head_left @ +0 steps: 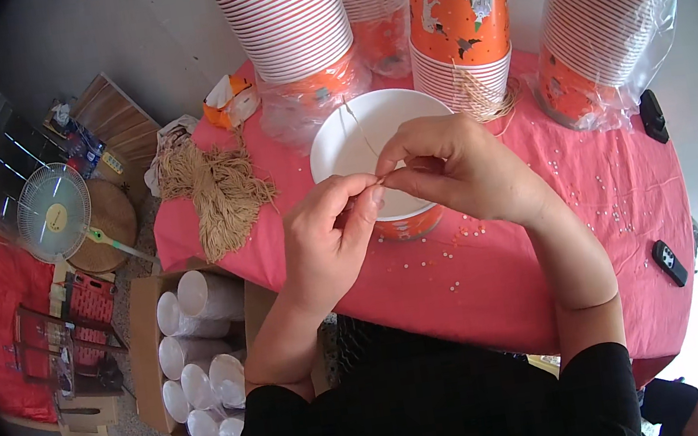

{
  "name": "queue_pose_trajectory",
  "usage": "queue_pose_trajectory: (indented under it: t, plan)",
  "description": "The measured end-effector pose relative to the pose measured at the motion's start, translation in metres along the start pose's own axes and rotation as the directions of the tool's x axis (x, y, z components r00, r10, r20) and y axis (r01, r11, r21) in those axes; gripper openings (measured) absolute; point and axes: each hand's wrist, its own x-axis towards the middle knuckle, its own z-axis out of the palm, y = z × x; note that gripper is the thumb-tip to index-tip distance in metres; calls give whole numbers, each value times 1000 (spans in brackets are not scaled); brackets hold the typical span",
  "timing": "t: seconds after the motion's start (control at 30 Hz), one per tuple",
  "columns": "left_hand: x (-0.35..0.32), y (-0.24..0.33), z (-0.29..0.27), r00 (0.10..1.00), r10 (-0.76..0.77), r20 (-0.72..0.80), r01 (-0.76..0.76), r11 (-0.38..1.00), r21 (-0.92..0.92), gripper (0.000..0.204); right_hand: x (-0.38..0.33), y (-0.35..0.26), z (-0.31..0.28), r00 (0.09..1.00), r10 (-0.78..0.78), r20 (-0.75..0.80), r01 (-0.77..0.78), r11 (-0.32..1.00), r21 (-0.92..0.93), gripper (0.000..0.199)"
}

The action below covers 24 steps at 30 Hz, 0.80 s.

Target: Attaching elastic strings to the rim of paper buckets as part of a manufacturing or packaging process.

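Observation:
My left hand (322, 232) and my right hand (465, 168) meet fingertip to fingertip over a large paper bucket (334, 150), white inside with an orange printed outside. Both pinch a thin beige cord (363, 132) at nearly the same spot. Part of the cord rises from behind my right fingers across the bucket's mouth to its far rim. The exact spot where the fingers press together is too small to make out. To the left lies a thick bundle of similar beige cords (226, 201) on the red-pink tablecloth (484, 288).
Tall stacks of paper buckets (286, 26) line the table's back, some in clear plastic. More cords (484, 96) lean against the orange stack (459, 19). Small beads (455, 285) are scattered about. A black remote (670, 264) lies at right. Below left, a carton (147, 335) holds wrapped white cups (199, 386).

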Motion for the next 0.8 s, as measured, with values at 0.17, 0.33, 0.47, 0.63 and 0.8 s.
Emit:
queue_pose_trajectory:
  t: [0.17, 0.33, 0.47, 0.63, 0.8]
  plan:
    - [-1, -3, -1, 1000, -6, 2, 6, 1000, -22, 7, 3, 2, -9, 997, -71, 14, 71, 997, 7, 6]
    - [-3, -2, -5, 999, 19, 41, -24, 993, 113, 8, 5, 7, -21, 998, -65, -1, 64, 995, 75, 7]
    - [-7, 8, 4, 987, 146, 64, -156, 970, 187, 17, 5, 12, -29, 1000, 9, 26, -10, 999, 32, 6]
    - [-18, 4, 15, 982, 120, 147, -161, 936, 314, 24, 5, 16, -31, 995, -59, 76, 61, 998, -25, 6]
    - [-22, -8, 15, 986, 101, 136, -141, 933, 330, 20, 1, 11, -32, 966, 70, 251, -25, 984, -179, 7]
